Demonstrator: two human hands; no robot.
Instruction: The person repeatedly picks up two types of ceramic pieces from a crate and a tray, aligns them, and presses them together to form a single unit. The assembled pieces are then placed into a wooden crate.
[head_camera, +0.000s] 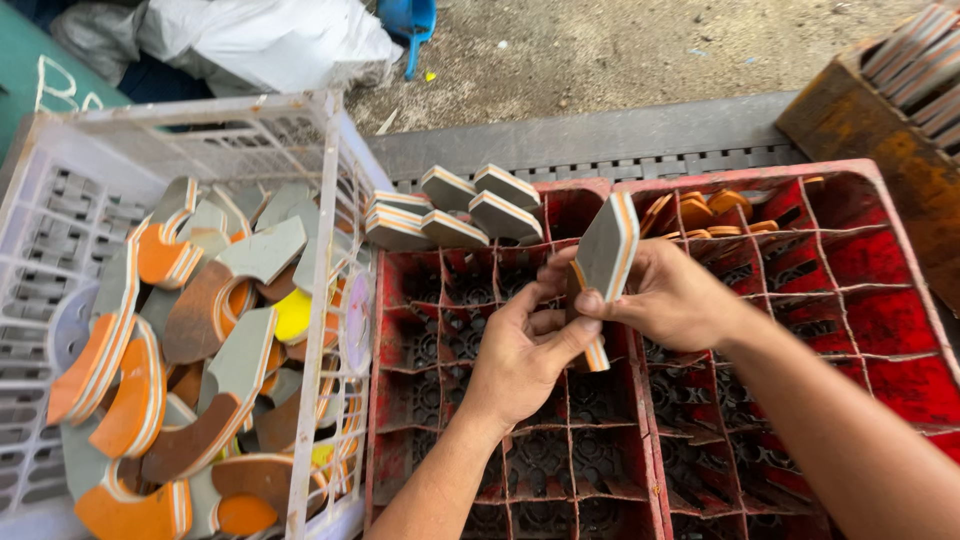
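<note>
Here, from the head view, your right hand (672, 298) grips a grey foam-rubber cut-off (607, 246) with orange and white edge layers, upright above the red divided crate (880, 300). It looks light, slightly springy and not fragile; pinch it across the flat faces. Your left hand (520, 352), at seven o'clock from it, pinches its lower end. The white crate of scraps (330, 180) sits at nine o'clock.

white crate (330, 200): holds curved grey and orange foam offcuts (200, 330)
red crates (880, 300): divided compartments
wooden box (880, 110): right, on ground
</note>
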